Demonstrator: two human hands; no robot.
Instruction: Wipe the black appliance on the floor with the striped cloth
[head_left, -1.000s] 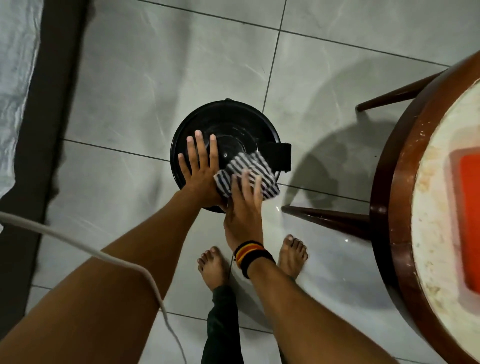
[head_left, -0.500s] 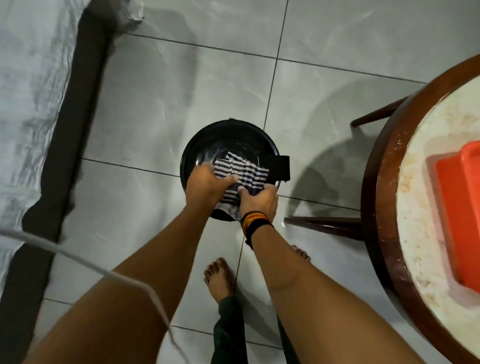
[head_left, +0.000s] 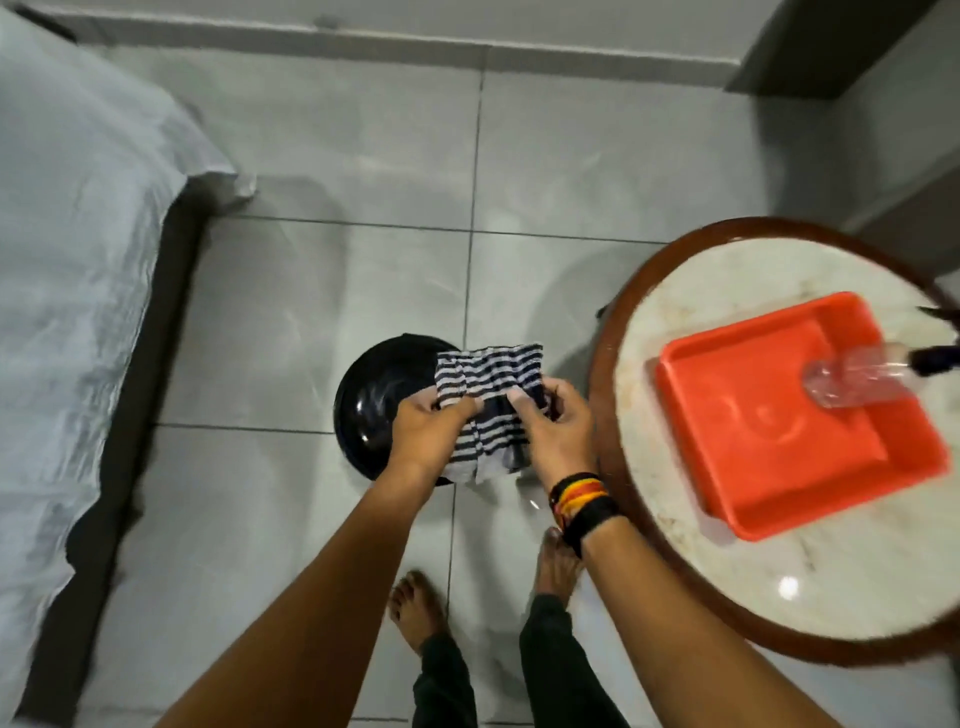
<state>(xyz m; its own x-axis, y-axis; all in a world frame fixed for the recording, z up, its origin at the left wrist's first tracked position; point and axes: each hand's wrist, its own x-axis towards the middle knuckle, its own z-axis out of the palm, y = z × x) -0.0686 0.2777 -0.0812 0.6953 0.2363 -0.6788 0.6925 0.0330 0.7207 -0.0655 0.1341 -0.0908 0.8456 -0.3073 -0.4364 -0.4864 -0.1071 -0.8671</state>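
Head view: left hand (head_left: 423, 434) and right hand (head_left: 556, 436) pinch the striped cloth (head_left: 485, 402) stretched between them above the black appliance (head_left: 371, 410).

round table (head_left: 649, 525) crowding right, bed (head_left: 78, 260) left

Two hands: left (head_left: 426, 431) and right (head_left: 558, 431). Two bare feet (head_left: 415, 613). One striped cloth (head_left: 488, 395). One black appliance (head_left: 371, 410). One round table (head_left: 675, 561). One orange tray (head_left: 753, 467). One clear bottle (head_left: 852, 387). One bed (head_left: 67, 270). One banded wristband (head_left: 579, 499).
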